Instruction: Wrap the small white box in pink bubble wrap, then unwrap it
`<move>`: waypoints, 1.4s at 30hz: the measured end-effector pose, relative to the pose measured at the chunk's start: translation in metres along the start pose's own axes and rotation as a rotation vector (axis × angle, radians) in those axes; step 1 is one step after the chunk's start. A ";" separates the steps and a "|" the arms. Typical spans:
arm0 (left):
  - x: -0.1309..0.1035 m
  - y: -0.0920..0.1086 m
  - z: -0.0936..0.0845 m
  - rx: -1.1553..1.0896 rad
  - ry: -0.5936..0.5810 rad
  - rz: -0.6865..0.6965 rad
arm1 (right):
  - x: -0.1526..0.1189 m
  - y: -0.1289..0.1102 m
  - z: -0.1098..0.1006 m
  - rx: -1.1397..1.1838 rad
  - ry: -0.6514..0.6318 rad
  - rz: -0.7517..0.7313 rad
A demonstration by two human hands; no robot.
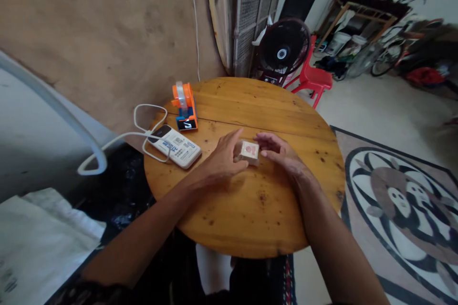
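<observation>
A small box (249,150) with a pale top and a reddish print lies on the round wooden table (250,219). What looks like clear wrapping shows around its sides. My left hand (228,153) is at its left side, fingers stretched out and thumb apart, close to or touching the box. On the right, my right hand (278,151) curves toward the box with thumb and fingers apart and nothing between them. A narrow gap seems to separate it from the box.
An orange and blue tape dispenser (185,107) stands at the table's back left. Nearer sits a white power bank (177,147) with a looped white cable (136,134). Behind the table are a black fan (282,50) and a red chair (315,78). A panda-patterned rug (404,200) lies right.
</observation>
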State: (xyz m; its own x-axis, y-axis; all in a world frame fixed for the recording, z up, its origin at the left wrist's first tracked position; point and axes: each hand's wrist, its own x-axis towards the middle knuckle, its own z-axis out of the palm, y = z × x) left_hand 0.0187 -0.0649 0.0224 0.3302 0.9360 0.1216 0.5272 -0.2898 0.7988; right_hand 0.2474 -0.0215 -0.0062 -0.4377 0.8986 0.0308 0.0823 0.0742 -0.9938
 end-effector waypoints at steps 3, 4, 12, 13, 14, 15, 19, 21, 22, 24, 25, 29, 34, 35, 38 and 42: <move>0.014 -0.005 0.005 -0.065 -0.105 0.026 | -0.001 0.001 0.002 -0.073 -0.085 -0.006; 0.014 -0.006 0.007 -0.098 -0.114 0.023 | -0.002 0.002 0.003 -0.106 -0.100 -0.015; 0.012 -0.017 0.014 -0.217 -0.097 -0.004 | -0.006 0.001 0.012 -0.500 -0.038 -0.136; 0.013 -0.018 0.013 -0.205 -0.095 -0.004 | -0.006 -0.002 0.013 -0.536 -0.028 -0.139; 0.013 -0.018 0.012 -0.191 -0.094 -0.008 | -0.007 -0.004 0.015 -0.572 -0.017 -0.139; 0.013 -0.018 0.011 -0.178 -0.094 -0.012 | -0.007 -0.006 0.016 -0.605 -0.005 -0.138; 0.013 -0.016 0.009 -0.168 -0.107 0.008 | -0.009 -0.008 0.015 -0.668 -0.015 -0.132; 0.013 -0.015 0.009 -0.158 -0.106 0.025 | -0.010 -0.008 0.012 -0.682 -0.043 -0.145; 0.013 -0.015 0.009 -0.159 -0.096 0.030 | -0.011 -0.009 0.011 -0.687 -0.049 -0.157; 0.013 -0.017 0.008 -0.184 -0.058 0.027 | -0.012 -0.013 0.009 -0.694 -0.037 -0.192; 0.013 -0.018 0.007 -0.205 -0.033 0.017 | -0.012 -0.015 0.008 -0.694 -0.026 -0.210; 0.015 -0.020 0.007 -0.251 0.038 -0.079 | -0.013 -0.017 0.009 -0.723 -0.033 -0.238; 0.015 -0.019 0.009 -0.261 0.016 -0.078 | -0.012 -0.011 0.014 -0.789 0.004 -0.232; 0.015 -0.019 0.010 -0.271 0.004 -0.073 | -0.012 -0.011 0.015 -0.795 0.024 -0.230; 0.015 -0.021 0.010 -0.314 -0.045 -0.080 | -0.011 -0.011 0.018 -0.795 0.060 -0.223; 0.015 -0.022 0.008 -0.325 -0.079 -0.083 | -0.009 -0.010 0.020 -0.758 0.043 -0.228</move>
State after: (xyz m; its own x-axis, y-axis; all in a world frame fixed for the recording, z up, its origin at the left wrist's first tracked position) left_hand 0.0185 -0.0457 0.0015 0.3634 0.9316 0.0126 0.2820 -0.1228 0.9515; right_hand 0.2332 -0.0392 0.0016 -0.4835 0.8405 0.2446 0.5888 0.5191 -0.6196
